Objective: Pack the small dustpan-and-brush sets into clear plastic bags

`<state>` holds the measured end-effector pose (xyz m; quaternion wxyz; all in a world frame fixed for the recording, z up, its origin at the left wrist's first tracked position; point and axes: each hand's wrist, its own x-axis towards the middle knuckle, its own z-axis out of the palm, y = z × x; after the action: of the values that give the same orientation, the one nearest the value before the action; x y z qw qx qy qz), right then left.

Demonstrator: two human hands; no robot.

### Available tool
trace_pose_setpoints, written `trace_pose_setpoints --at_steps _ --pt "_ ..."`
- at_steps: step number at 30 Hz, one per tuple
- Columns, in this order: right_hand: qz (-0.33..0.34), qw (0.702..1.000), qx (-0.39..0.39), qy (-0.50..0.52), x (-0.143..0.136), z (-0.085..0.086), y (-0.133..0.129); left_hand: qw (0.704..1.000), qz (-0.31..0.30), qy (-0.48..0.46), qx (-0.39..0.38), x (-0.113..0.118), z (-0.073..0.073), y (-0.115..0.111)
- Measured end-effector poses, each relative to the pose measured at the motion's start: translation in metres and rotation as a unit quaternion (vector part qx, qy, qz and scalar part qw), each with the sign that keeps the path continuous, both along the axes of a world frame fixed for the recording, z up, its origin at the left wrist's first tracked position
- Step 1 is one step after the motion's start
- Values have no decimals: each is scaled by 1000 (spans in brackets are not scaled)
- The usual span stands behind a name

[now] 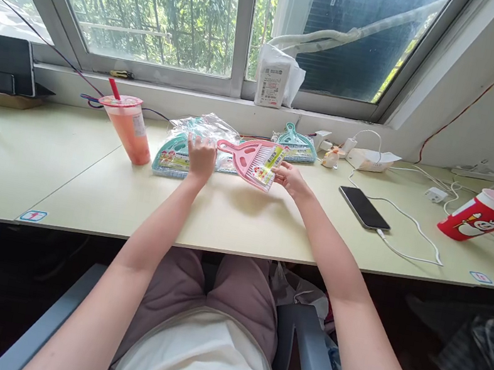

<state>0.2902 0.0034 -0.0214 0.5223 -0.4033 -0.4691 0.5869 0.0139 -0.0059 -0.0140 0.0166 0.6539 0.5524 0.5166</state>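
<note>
My right hand (290,178) pinches the label end of a pink dustpan set (251,159), raised just above the worktop (231,220). My left hand (201,158) lies flat, fingers spread, on a teal dustpan set (171,158) beside a pink drink cup (127,127).

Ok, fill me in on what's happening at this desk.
A person sits at a pale desk under a window. Their right hand holds a pink mini dustpan-and-brush set by its labelled end, lifted slightly. Their left hand rests on a teal set in plastic wrap. Another teal set lies behind. A pink drink stands left, a phone right.
</note>
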Motion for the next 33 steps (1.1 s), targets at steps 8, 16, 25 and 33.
trace_pose_setpoints --at_steps 8,16,25,33 --pt "-23 1000 -7 -2 3 -11 11 999 9 -44 -25 -3 3 0" --pt "-63 997 -32 -10 7 -11 14 997 82 -9 3 -6 6 -2" --pt "-33 999 -27 -4 0 -10 11 988 144 11 56 -3 5 -2" --pt "-17 1000 -9 24 -15 -13 5 997 36 1 72 29 0 -14"
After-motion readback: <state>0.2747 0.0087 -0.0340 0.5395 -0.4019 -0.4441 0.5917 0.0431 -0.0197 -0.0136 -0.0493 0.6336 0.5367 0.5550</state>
